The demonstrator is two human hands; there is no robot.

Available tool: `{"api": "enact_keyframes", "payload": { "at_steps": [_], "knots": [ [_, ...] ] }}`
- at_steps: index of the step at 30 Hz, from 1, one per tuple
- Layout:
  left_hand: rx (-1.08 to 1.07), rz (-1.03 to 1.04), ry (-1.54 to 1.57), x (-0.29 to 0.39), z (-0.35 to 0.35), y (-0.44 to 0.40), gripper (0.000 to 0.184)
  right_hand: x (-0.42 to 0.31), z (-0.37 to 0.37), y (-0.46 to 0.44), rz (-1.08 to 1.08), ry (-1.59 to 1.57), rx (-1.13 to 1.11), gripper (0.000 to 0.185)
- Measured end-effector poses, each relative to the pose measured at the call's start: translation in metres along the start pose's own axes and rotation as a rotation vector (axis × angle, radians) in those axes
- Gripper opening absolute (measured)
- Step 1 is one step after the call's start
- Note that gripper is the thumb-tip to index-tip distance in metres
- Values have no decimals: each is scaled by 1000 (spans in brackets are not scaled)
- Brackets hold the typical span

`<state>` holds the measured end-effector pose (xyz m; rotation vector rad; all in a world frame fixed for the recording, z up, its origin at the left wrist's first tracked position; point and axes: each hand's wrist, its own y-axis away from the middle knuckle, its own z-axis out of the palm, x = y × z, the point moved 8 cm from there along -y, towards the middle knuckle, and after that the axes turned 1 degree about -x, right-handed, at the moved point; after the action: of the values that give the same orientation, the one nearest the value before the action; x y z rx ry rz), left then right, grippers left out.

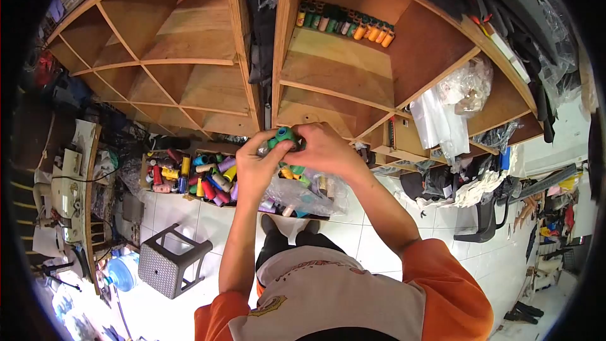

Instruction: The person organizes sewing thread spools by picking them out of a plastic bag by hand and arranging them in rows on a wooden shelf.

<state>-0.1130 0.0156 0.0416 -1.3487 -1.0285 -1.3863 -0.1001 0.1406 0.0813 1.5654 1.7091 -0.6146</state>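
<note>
A green thread spool (285, 135) is between my two hands, above the boxes on the floor and in front of the wooden shelves. My left hand (252, 163) is closed around its left side, thumb and fingers pinching it. From the right, my right hand (329, 149) has its fingers curled against the same spool; part of the spool is hidden behind them. Below my hands lie many loose thread spools (211, 183) in mixed colours, some under clear plastic wrap (315, 194).
Wooden shelf units (341, 60) rise ahead; one upper compartment holds rows of green and orange spools (372, 31). Plastic bags (445, 110) hang at the right. A grey stool (170, 262) and a blue water jug (122, 273) stand on the left; a sewing machine (69, 183) is beyond them.
</note>
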Motion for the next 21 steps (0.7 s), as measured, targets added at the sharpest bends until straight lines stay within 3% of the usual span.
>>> {"api": "enact_keyframes", "payload": {
  "at_steps": [2, 5, 8, 14, 17, 20, 21],
  "knots": [
    [27, 85, -38, -5, -6, -3, 27, 8, 4, -4, 17, -80, -24, 43],
    [44, -63, 189, -11, -7, -3, 27, 10, 5, -5, 27, -241, -45, 42],
    [7, -63, 215, -15, -12, -9, 27, 15, 14, -7, 56, -437, -162, 37],
    [2, -32, 366, -24, -17, -15, 33, 10, 15, 2, 117, -504, -247, 40],
    [-28, -53, 524, -32, -17, -17, 33, 6, 10, 8, 38, -602, -202, 34],
    [-18, -81, 630, -39, -21, -20, 34, 41, -20, 18, 228, -663, -63, 25],
    [-1, -93, 641, -36, -22, -20, 34, 57, -34, 15, 211, -878, 116, 27]
  ]
}}
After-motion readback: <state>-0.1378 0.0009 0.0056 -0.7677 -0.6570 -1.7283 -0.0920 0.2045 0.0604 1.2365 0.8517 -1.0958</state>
